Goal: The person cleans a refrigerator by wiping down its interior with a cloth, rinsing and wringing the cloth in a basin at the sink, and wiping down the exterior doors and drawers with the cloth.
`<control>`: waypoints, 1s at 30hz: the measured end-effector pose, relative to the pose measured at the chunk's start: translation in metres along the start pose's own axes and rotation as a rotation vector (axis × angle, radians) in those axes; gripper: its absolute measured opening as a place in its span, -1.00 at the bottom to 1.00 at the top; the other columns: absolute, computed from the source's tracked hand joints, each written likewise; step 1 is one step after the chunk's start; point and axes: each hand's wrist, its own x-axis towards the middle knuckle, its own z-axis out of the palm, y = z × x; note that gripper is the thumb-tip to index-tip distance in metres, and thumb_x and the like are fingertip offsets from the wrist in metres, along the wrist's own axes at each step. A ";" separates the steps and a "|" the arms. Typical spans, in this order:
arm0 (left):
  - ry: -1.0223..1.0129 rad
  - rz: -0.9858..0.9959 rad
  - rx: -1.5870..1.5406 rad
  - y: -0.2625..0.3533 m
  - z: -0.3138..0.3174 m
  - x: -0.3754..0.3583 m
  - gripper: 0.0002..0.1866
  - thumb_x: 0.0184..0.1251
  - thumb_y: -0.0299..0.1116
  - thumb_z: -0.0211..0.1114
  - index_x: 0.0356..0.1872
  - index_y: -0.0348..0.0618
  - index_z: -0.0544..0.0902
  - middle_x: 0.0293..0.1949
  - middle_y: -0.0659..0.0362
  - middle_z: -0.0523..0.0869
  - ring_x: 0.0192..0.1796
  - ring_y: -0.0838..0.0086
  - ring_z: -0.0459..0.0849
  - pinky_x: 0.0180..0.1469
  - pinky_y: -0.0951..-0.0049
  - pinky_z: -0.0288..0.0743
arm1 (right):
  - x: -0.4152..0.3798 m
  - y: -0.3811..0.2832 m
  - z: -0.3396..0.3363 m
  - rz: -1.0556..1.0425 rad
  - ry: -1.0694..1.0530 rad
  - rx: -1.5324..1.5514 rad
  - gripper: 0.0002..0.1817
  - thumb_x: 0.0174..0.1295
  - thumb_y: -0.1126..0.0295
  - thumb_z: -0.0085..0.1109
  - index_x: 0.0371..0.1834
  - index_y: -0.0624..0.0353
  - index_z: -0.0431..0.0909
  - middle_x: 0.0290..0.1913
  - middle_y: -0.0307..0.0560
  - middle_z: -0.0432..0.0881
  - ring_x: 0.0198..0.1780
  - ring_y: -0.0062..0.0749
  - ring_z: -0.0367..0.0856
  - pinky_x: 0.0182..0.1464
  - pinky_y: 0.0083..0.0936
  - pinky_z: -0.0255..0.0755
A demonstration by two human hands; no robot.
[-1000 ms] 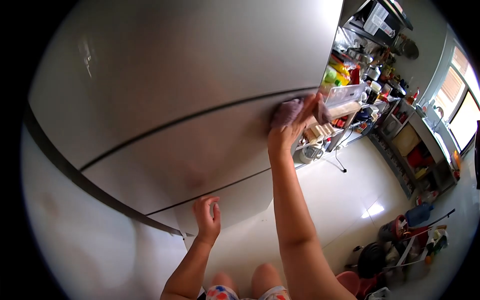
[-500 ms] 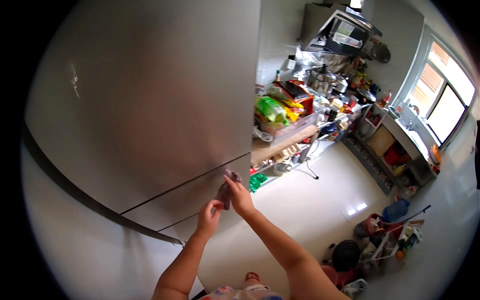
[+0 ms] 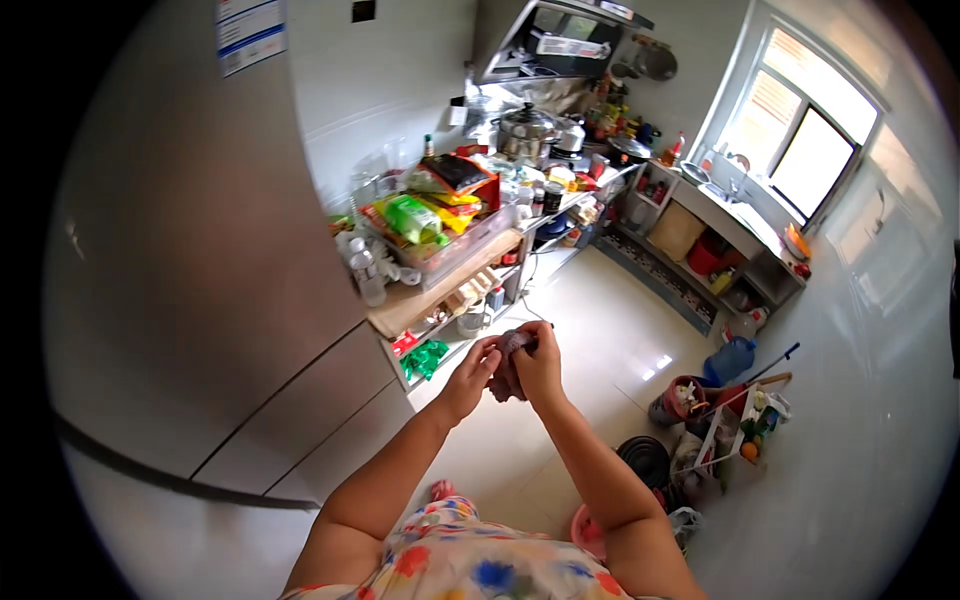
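Note:
A crumpled grey-purple cloth (image 3: 508, 372) is bunched up between my two hands in front of my body. My right hand (image 3: 541, 372) is closed round its right side. From the left, my left hand (image 3: 470, 380) pinches the cloth's edge, its fingertips partly hidden against the folds. Both hands are held over the pale tiled floor, apart from the large grey refrigerator (image 3: 190, 300) on the left.
A wooden-topped shelf (image 3: 400, 308) carries a water bottle (image 3: 366, 272) and a plastic bin (image 3: 450, 262) of snack packets. Beyond stand a steel pot (image 3: 527, 135) and a sink (image 3: 722, 190) under the window. A bucket (image 3: 677, 400) and a white rack (image 3: 722, 440) line the right wall.
My view has swung right, away from the refrigerator front. Both hands have moved off its door area with the cloth and now hold it closer together over the floor.

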 end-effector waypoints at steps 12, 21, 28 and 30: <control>-0.230 -0.027 0.005 -0.018 0.037 0.249 -0.81 0.49 -0.42 -0.05 0.01 -0.20 0.42 -0.19 0.20 0.60 -0.28 0.62 0.60 -0.25 0.57 0.55 | 0.154 0.073 -0.112 0.294 0.131 0.186 -0.76 0.17 0.56 0.15 -0.09 0.29 0.43 -0.27 -0.09 0.58 -0.23 -0.44 0.63 -0.10 -0.52 0.56; -0.394 -0.188 -0.329 -0.043 0.126 0.442 -0.78 0.47 -0.36 -0.20 -0.02 -0.18 0.35 -0.22 0.10 0.62 -0.25 0.43 0.67 -0.31 0.49 0.57 | 0.251 0.153 -0.211 0.447 0.345 0.429 -0.67 0.32 0.30 0.12 0.10 0.17 0.41 0.01 -0.12 0.49 -0.01 -0.40 0.57 -0.01 -0.44 0.51; -0.332 -0.224 -0.384 -0.105 0.229 0.602 -0.76 0.46 -0.38 -0.22 0.05 -0.14 0.33 -0.14 0.04 0.58 -0.14 0.32 0.66 -0.12 0.30 0.65 | 0.361 0.242 -0.317 0.468 0.403 0.638 -0.70 0.41 0.25 -0.03 0.10 0.13 0.33 -0.01 -0.13 0.50 0.07 -0.36 0.52 0.05 -0.31 0.49; -0.314 -0.224 -0.340 -0.104 0.261 0.652 -0.75 0.43 -0.44 -0.22 0.06 -0.17 0.32 -0.09 0.06 0.53 -0.08 0.42 0.60 -0.07 0.40 0.61 | 0.404 0.253 -0.359 0.516 0.391 0.753 -0.70 0.40 0.24 -0.02 0.08 0.15 0.33 -0.01 -0.11 0.51 0.03 -0.31 0.55 0.05 -0.28 0.51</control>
